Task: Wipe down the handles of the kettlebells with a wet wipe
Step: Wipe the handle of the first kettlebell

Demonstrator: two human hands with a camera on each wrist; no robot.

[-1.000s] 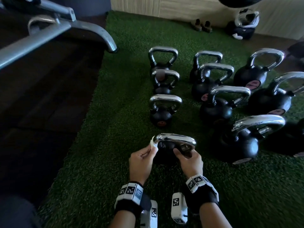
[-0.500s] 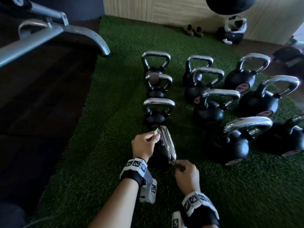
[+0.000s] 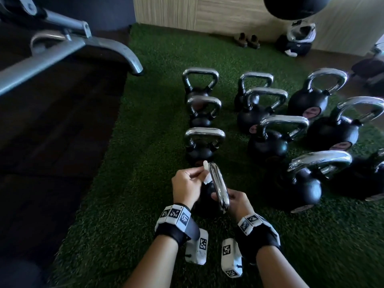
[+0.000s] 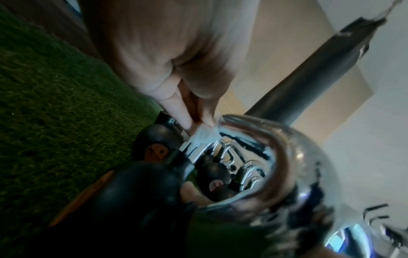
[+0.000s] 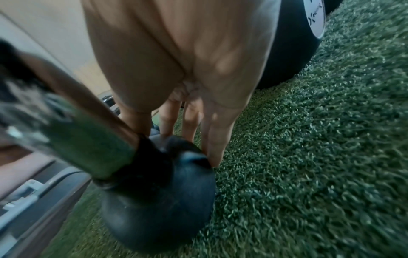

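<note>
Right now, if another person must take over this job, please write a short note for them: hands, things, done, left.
Left hand pinches the wet wipe against the far end of the chrome handle of the nearest kettlebell.
Right hand grips the near end of the handle, with fingers on the black body.
The kettlebell stands on the green turf.
Done: cannot tell which handles are already wiped.
Left: finish this handle, then the other kettlebells beyond.
</note>
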